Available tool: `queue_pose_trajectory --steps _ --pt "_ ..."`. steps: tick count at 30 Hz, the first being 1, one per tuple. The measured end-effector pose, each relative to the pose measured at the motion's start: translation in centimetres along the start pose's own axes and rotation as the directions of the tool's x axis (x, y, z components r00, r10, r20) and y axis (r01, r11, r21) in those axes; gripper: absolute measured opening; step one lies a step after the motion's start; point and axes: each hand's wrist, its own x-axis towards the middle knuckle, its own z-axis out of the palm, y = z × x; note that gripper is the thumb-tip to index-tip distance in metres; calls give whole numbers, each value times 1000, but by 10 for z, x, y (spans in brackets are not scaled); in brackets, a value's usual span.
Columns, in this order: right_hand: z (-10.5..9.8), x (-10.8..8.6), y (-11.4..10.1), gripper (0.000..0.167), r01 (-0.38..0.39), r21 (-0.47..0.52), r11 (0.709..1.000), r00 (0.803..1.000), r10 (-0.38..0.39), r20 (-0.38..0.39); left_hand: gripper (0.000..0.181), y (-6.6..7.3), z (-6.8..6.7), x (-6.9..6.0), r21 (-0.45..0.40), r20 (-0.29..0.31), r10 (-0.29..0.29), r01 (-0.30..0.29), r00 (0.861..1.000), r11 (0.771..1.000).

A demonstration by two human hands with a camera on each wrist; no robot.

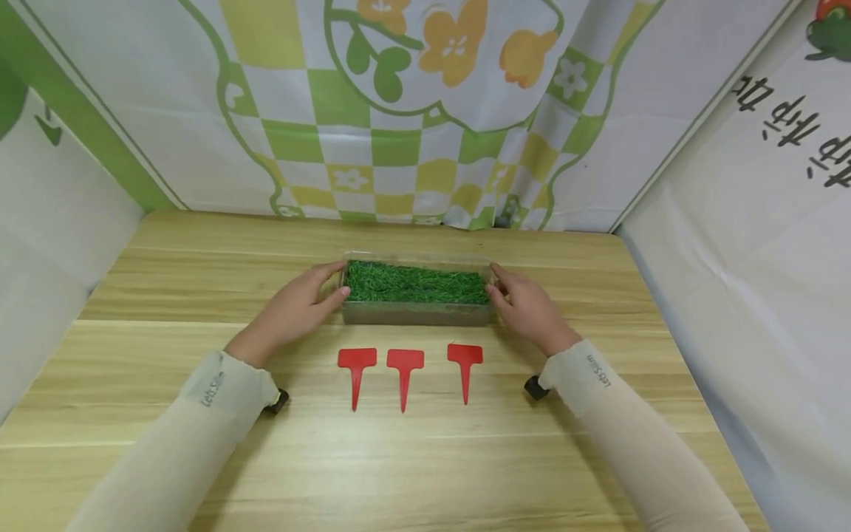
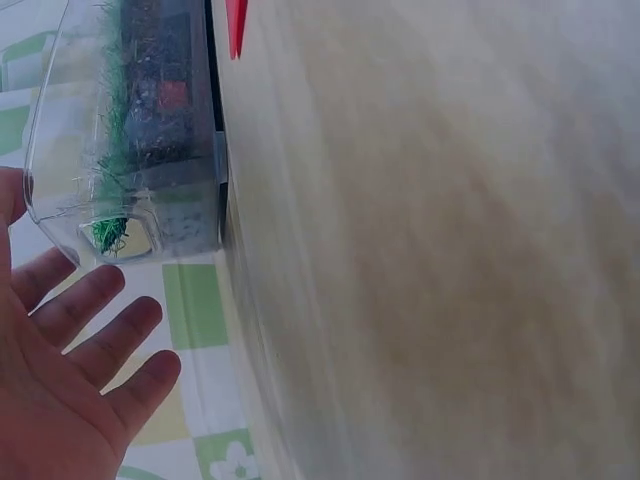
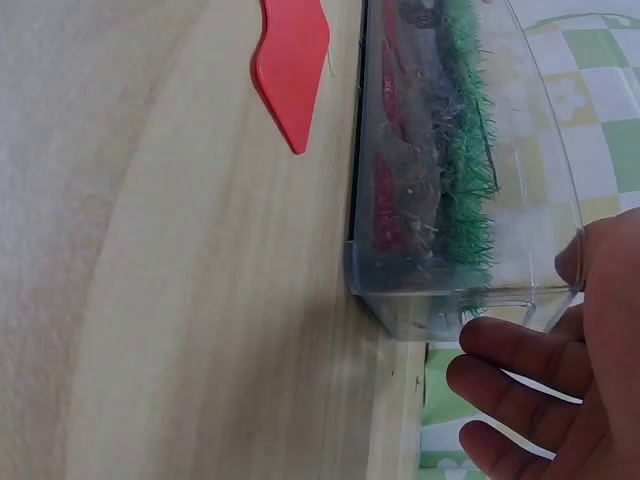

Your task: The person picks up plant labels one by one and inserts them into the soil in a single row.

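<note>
A long clear plastic box (image 1: 417, 315) stands on the table, with green artificial grass (image 1: 415, 284) along its top and a dark layer underneath. My left hand (image 1: 299, 309) is at its left end, thumb and forefinger against the corners. In the left wrist view the other fingers (image 2: 135, 330) are spread and fairly straight beside the end wall. At the opposite end my right hand (image 1: 532, 310) touches the box, thumb at the rim and loosely bent fingers (image 3: 520, 355) by the end wall. Three red T-shaped plant labels (image 1: 357, 362), (image 1: 404, 362), (image 1: 465, 356) lie in front, apart from both hands.
The wooden table (image 1: 412, 473) carries the box and labels. A cloth with green and yellow checks (image 1: 399, 162) hangs behind it, and white sheets (image 1: 731, 244) stand at the sides. Black wrist devices (image 1: 275, 403) sit below both wrists.
</note>
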Motion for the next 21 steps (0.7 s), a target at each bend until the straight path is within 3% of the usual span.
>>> queue_pose_trajectory --steps 21 --pt "8 -9 -2 55 -10 14 1000 1000 10 -8 65 9 -1 -9 88 60 -40 35 997 996"
